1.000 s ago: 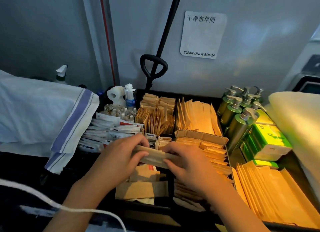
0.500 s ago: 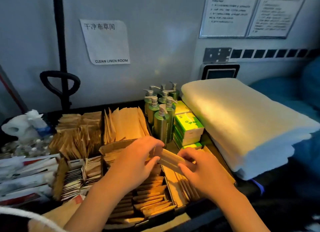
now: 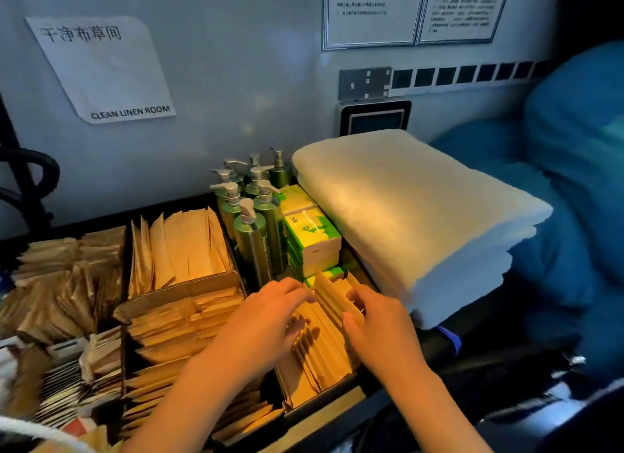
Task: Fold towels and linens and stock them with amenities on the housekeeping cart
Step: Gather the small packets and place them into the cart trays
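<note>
Head view: left hand [image 3: 266,321] lay flat, fingers straight on kraft packets [image 3: 317,348] in near-right cart compartment. Right hand [image 3: 378,317] pinched upright packet [image 3: 332,295], grip clamped. Pump bottles [image 3: 251,223] just beyond; folded towels [image 3: 422,216] at right.

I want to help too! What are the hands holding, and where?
The right hand pinches a brown packet near its top edge. The left hand presses the packets beside it.

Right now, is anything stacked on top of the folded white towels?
No: the folded white towels have a bare top surface, with the green pump bottles standing beside them.
</note>
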Demonstrator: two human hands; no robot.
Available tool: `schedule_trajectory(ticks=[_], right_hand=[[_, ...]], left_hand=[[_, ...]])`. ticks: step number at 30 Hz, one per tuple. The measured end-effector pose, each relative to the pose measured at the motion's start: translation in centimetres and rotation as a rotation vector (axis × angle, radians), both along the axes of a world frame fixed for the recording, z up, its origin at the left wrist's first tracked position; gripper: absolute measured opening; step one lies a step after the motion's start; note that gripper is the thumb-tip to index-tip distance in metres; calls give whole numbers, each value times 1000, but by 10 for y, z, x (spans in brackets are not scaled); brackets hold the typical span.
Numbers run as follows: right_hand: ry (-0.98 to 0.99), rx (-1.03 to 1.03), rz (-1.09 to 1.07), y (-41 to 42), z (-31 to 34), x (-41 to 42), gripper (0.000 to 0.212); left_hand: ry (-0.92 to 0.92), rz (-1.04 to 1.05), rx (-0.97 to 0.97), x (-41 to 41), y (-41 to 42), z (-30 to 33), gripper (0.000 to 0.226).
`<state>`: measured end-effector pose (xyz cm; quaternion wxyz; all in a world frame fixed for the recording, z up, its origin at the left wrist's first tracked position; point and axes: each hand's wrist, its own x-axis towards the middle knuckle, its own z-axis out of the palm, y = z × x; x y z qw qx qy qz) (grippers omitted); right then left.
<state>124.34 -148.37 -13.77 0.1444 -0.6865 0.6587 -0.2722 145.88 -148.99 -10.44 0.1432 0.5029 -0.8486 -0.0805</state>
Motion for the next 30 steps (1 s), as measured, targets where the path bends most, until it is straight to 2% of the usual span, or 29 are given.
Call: schedule_trajectory(ticks=[5,9,13,17,21,27,30], right_hand=[[33,0,-4,-15,-3,7,22],[111,75,57,-16,-15,15,34],[105,61,101,-12,-21,20,30],[-14,112,171,-8,-23,28,34],[11,93,126,-5,-26,30,36],[145,66,129,-1,-27,33,12],[166,41,153,-2,-28,30,20]], left_hand=[[-124,-11,56,-8,-7,-21,44],[-203,-66,102,-12,-4,-38,45],[-147,12,92,-5,-9,-36,40],[-104,64,68,-3,-8,-34,44],[-70,63,69,-4,-5,-36,52],[-122,5,100,-2,-6,-39,46],[-113,14,102,-1,-5,-41,47]])
